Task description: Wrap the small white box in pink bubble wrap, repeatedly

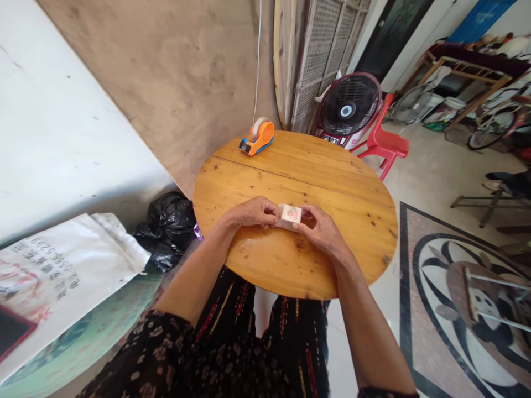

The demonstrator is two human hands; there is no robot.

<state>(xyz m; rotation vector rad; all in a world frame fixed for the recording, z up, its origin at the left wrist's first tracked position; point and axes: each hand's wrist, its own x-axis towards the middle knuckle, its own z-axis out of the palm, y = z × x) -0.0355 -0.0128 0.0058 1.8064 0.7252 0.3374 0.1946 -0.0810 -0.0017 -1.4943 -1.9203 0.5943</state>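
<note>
A small pale box (290, 214) with a reddish print on its top is between my two hands, over the near half of the round wooden table (352, 243). My left hand (258, 212) pinches the box's left end with fingers closed. On the other side, my right hand (317, 225) grips the right end between thumb and fingers. Whether the box rests on the wood or is slightly raised is hard to tell.
An orange and blue tape dispenser (262, 137) stands at the table's far edge. Beyond are a fan (350, 105) and a red chair (384, 141). Black plastic bags (168, 229) and a white sack (74, 271) lie to the left.
</note>
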